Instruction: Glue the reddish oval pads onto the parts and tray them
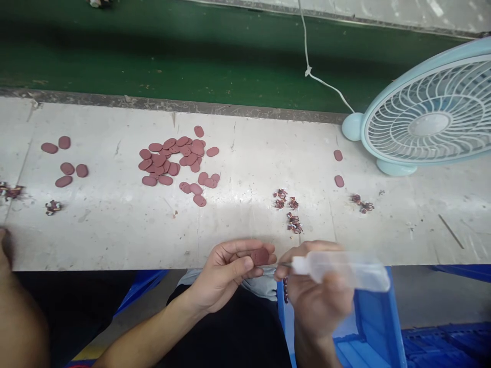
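My left hand point(230, 266) pinches a reddish-brown oval piece point(261, 256) at the table's front edge, its flat face turned up. To the right of it, my right hand point(318, 291) is wrapped round a translucent squeeze bottle point(349, 270), which lies nearly level. The bottle's white cap and thin nozzle point left, close to the oval piece; whether the tip touches it cannot be made out. Motion blurs the bottle and my right hand. Small dark figures point(293, 223) lie on the table just beyond my hands.
A pile of oval pieces point(159, 161) lies on the white table point(245, 204). More figures point(362, 203) lie at the right, below a light-blue fan point(429, 124). A blue crate point(391, 327) stands under my right hand. Another person's arm point(19, 306) shows at the left.
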Tool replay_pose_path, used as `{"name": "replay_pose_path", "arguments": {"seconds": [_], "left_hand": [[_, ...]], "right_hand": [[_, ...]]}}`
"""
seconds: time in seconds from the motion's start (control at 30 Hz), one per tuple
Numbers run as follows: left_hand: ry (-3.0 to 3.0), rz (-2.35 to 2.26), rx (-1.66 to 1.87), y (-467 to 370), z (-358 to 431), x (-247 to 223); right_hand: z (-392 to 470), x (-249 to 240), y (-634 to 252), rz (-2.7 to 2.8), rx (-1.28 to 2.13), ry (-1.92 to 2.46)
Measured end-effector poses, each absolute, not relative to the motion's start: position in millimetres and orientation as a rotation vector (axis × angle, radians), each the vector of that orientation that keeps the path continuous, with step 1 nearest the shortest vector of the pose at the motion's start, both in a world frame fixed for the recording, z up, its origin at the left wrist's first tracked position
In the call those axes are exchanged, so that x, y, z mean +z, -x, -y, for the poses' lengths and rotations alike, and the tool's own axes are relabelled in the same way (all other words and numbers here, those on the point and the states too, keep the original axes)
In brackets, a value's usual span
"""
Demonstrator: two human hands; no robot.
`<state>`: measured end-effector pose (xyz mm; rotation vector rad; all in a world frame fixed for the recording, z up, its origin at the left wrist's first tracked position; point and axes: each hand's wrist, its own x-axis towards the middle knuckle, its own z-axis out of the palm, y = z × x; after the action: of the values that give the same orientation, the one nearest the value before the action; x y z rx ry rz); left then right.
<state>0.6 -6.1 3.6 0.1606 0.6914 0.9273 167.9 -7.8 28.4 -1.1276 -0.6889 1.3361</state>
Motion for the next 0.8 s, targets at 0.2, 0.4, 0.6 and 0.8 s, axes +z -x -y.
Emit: {"name": "replay_pose_path", "arguments": {"seconds": [0.2,0.4,0.6,0.8], "left_hand": [[-0.17,-0.677,0.939,4.1,2.7,4.4],[-0.155,-0.724,0.961,12.1,3.7,-2.6],[-0.145,-0.802,0.991,22.5,0.4,-4.9],[-0.133,-0.825,0.988,23.6,-1.1,-3.4]], "right_hand": [[-39.9,-12.7,-251.7,-0.499,1.759,0.187],[-44.9,-50.3,-288.1,-0.716,1.796,-0.157],[-18.9,-16.3,-242.4,0.664,1.348,1.202],[-22.6,-17.7,-229.8,1.713,0.729,1.93]]}}
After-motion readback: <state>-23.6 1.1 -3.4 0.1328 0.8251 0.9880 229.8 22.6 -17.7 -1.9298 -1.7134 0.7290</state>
